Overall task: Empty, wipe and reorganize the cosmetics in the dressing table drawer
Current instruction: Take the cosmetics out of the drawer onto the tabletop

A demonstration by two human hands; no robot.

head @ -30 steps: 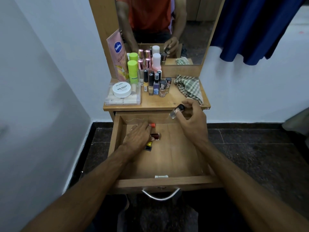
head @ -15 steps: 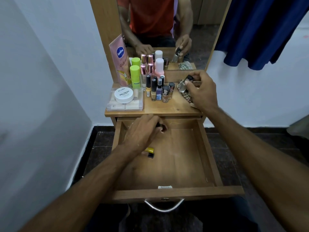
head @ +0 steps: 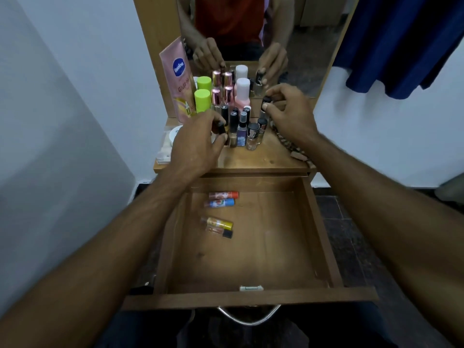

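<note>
The wooden drawer (head: 319,222) stands pulled out below the dressing table top (head: 251,159). Several small tubes lie on its floor: one with an orange cap (head: 223,195), a blue one (head: 219,203), a yellow one (head: 217,222) and a black-capped one (head: 219,231). My left hand (head: 198,141) pinches a small black-capped bottle (head: 221,127) at the left of the bottle cluster (head: 241,126) on the top. My right hand (head: 291,111) holds another small black-capped bottle (head: 265,102) at the cluster's right side.
A pink Vaseline tube (head: 178,79), two green-capped bottles (head: 202,100), a white-capped pink bottle (head: 243,94) and rose-capped bottles stand before the mirror (head: 301,41). A clear box with a white jar (head: 165,144) is left, a checked cloth (head: 296,153) right. Blue fabric (head: 401,46) hangs right.
My left hand has left the drawer and risen to the table top with a small bottle. My right hand has carried its bottle further back to the cluster's right. More tubes show in the drawer.
</note>
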